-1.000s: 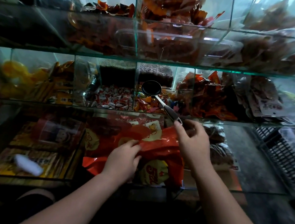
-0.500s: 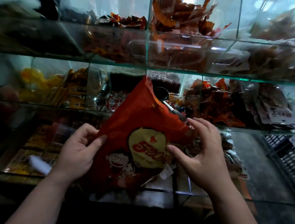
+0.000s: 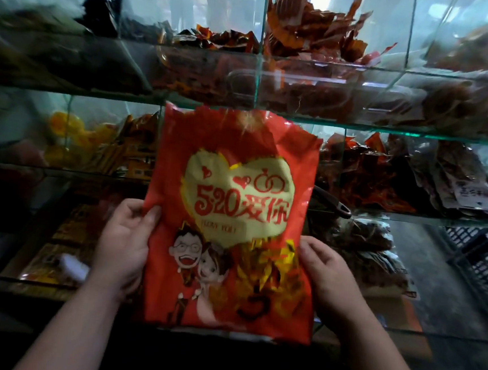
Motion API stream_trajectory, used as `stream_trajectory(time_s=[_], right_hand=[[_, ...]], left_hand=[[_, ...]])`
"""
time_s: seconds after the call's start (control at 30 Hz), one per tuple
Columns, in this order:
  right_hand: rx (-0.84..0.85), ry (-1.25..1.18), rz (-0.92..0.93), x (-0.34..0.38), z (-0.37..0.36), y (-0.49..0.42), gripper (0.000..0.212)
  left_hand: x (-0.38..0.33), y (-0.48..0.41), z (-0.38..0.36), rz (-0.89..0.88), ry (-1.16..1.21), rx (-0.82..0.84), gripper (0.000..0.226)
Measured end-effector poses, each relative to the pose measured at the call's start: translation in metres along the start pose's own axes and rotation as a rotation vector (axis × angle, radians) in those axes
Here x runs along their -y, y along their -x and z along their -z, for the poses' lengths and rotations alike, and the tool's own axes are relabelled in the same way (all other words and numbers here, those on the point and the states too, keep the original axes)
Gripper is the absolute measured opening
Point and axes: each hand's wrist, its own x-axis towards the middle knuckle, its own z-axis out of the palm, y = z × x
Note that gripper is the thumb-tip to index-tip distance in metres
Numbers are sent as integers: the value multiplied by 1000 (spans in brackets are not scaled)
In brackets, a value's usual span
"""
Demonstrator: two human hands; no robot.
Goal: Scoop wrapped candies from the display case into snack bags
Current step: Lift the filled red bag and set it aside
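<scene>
The left hand (image 3: 126,239) and right hand (image 3: 326,274) are gripping the side edges of a flat red snack bag (image 3: 233,228) upright before the display case (image 3: 389,129), the scoop (image 3: 331,205) lying untouched, so filling is seemingly yet to begin.

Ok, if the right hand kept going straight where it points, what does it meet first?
The red snack bag: the right hand grips its right edge, fingers pointing inward at it. What lies behind the bag is hidden, so depth beyond is unclear.
</scene>
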Motion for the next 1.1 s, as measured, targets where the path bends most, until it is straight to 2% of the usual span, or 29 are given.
stream_trajectory(time_s=[0.07, 0.17, 0.27, 0.4, 0.5, 0.6, 0.7, 0.73, 0.8, 0.83, 0.9, 0.97, 1.03, 1.1], right_hand=[[-108, 98, 61, 8, -3, -4, 32], [-188, 278, 93, 16, -3, -9, 33], [-279, 239, -23, 17, -3, -10, 59], [-319, 331, 10, 13, -1, -9, 83], [-504, 467, 147, 13, 8, -15, 74], [-652, 508, 262, 11, 12, -22, 74], [-656, 457, 310, 7, 12, -28, 70], [-648, 423, 318, 7, 14, -29, 69], [-650, 341, 319, 7, 16, -31, 70], [-664, 312, 305, 8, 17, -32, 72], [-713, 259, 283, 11, 15, -33, 71], [-734, 207, 273, 13, 13, -35, 68], [-688, 167, 227, 11, 11, -36, 71], [-628, 169, 148, 1, 9, -33, 66]], left_hand=[[8, -2, -7, -104, -146, -6, 11], [15, -1, -15, -147, -191, 24, 12], [19, 3, -22, -169, -254, 32, 13], [28, 6, -20, -250, -360, 24, 18], [36, -1, -12, -281, -440, -65, 19], [38, -7, -11, -279, -440, -98, 21], [35, -8, -15, -176, -269, -142, 14], [36, -6, -13, -82, -121, -127, 16], [43, 2, -5, 180, 183, 29, 36], [49, 9, -1, 244, 208, 130, 39], [62, 23, -1, 180, 5, 247, 33], [72, 29, -7, 76, -125, 108, 31], [73, 26, -16, 37, -114, -101, 32], [68, 18, -24, 19, -66, -227, 28]])
